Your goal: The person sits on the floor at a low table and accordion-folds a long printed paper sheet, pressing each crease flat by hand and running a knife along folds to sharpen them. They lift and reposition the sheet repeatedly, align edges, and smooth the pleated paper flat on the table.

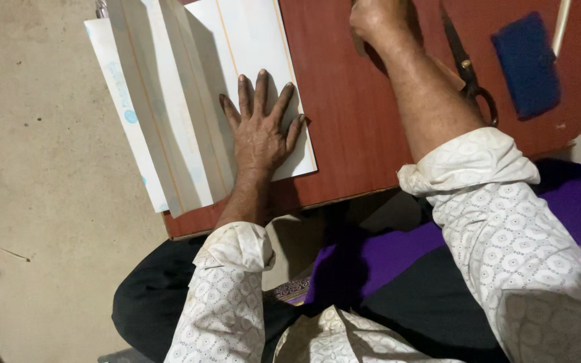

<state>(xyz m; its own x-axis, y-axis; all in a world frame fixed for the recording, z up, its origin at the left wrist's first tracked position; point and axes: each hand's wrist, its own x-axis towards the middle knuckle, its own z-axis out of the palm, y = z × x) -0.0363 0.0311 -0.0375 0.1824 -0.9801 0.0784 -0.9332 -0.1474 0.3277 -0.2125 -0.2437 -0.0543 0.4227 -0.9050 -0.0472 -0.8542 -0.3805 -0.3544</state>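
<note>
The floor [42,168] lies at far left. Pale sheets [169,114] with thin orange lines overhang the left edge of the reddish surface [351,114]; several lie folded or stacked, so I judge the sorting partly done. A round blue mark sits near one sheet's left edge. My left hand [260,128] presses flat, fingers spread wide, holding nothing. My right hand [374,20] is cropped; its grip cannot be told. Scissors [469,70] and a blue pad [526,64] lie at right.
</note>
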